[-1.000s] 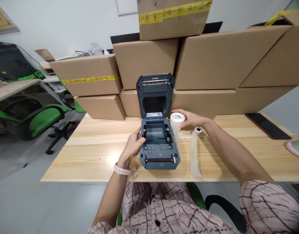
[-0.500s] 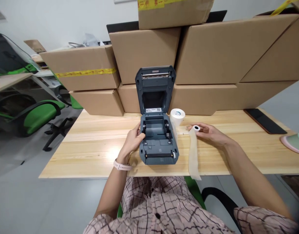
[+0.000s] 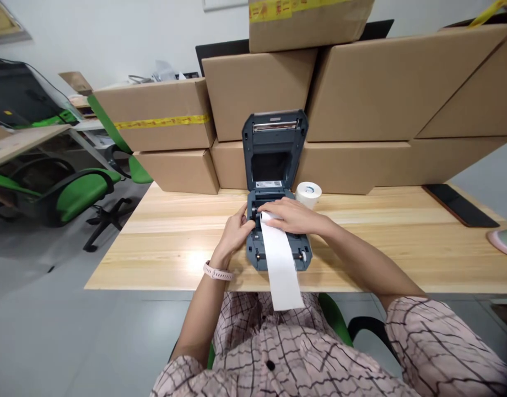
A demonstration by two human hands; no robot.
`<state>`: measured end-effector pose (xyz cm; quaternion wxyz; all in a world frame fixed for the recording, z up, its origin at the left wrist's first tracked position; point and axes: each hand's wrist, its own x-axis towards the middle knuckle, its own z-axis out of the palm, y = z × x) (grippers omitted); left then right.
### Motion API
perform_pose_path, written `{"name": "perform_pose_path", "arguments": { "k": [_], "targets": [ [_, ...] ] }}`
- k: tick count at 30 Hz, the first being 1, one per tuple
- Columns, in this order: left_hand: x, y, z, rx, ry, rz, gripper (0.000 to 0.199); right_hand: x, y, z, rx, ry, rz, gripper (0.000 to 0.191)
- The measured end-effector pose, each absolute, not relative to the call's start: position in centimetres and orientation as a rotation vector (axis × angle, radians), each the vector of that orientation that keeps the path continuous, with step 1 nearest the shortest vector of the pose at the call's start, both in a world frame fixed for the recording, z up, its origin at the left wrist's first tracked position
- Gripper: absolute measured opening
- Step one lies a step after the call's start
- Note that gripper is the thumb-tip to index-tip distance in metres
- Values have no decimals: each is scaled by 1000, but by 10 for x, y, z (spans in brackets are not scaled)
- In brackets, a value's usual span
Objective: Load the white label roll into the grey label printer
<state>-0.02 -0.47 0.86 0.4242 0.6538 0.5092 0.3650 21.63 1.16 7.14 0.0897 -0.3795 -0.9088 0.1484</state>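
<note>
Boxes (image 3: 253,99) behind, thick roll (image 3: 308,193) beside printer (image 3: 270,184) in left grip (image 3: 235,231), thin roll (image 3: 270,216) in right (image 3: 297,216)

The right hand (image 3: 297,216) partly hides the paper roll (image 3: 268,216); the white label (image 3: 268,184) is illegibly small.

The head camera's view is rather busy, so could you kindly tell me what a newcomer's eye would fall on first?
Probably the dark printer, standing open on the wooden table, with the right hand holding a small paper roll over its lower half. The roll's white strip trails over the printer's front. Behind, stacked cardboard boxes loom large.
</note>
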Motion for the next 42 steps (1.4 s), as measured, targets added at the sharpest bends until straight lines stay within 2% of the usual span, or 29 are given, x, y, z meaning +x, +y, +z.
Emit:
{"name": "perform_pose_path", "arguments": {
  "k": [6,11,21,42],
  "targets": [
    [1,-5,10,1631,1289,906,71,214,16,57,-1102,-2785,394,38],
    [1,-5,9,1648,1307,893,72,227,-15,61,-963,-2615,365,29],
    [3,-7,8,1590,1288,932,71,230,-107,42,-997,-2440,227,37],
    [3,-9,7,1504,1237,964,76,224,-113,37,-1026,-2425,218,36]
  ]
}}
